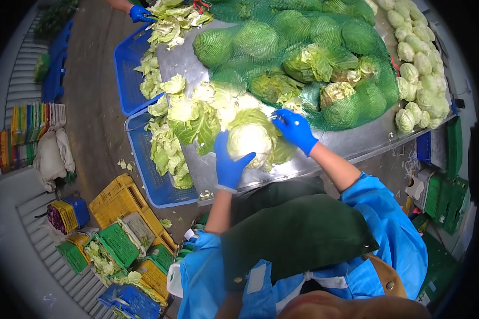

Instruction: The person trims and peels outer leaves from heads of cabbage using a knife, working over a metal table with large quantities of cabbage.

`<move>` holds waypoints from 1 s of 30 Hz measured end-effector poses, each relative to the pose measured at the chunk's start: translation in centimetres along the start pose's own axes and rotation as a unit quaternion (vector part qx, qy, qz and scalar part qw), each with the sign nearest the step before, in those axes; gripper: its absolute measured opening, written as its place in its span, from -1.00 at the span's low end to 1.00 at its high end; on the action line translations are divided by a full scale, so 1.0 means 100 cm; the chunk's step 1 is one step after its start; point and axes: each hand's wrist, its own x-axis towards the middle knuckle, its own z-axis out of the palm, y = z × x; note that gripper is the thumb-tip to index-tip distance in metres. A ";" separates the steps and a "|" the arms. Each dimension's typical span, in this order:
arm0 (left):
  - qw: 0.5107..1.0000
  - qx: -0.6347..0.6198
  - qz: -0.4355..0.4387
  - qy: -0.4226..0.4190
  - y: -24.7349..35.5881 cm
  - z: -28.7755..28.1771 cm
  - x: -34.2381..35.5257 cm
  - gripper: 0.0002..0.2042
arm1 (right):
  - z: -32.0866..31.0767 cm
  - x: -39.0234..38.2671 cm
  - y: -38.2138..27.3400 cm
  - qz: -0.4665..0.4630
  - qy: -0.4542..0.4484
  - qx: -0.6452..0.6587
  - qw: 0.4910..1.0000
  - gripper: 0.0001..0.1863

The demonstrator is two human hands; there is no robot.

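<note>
A pale, trimmed cabbage (250, 144) with loosened outer leaves rests near the front edge of the metal table (324, 139). My left hand (230, 164), in a blue glove, grips its left side, thumb across the front. My right hand (297, 131), gloved alike, is at the cabbage's upper right with its fingers curled. A small shiny bit shows at those fingertips; what it belongs to is not clear. Loose cabbage leaves (197, 121) lie heaped left of the cabbage. Beyond my right hand, a green mesh sack (356, 101) holds several cabbages, some with browned leaves.
Blue crates (143, 186) with cabbage leaves stand along the table's left edge. Trimmed cabbages (423, 64) are piled at the far right. Another person's gloved hand (140, 14) reaches in at the top left. Yellow crates (123, 198) and green crates (118, 245) lie on the floor at lower left.
</note>
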 end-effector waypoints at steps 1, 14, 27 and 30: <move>0.999 -0.044 -0.024 -0.007 0.002 0.002 0.002 0.03 | -0.008 0.004 -0.002 -0.090 0.058 -0.029 0.994 -0.71; 0.993 -0.059 -0.105 0.000 0.016 0.037 0.007 -0.03 | 0.029 0.060 0.024 -0.087 -0.030 -0.095 0.991 -0.64; 0.980 -0.143 -0.125 0.048 -0.011 0.014 -0.036 -0.03 | -0.002 0.011 -0.018 -0.069 0.075 0.009 0.995 -0.58; 0.975 -0.140 -0.153 0.076 -0.001 0.012 -0.024 -0.21 | -0.003 -0.040 -0.060 -0.022 -0.039 0.049 0.998 -0.47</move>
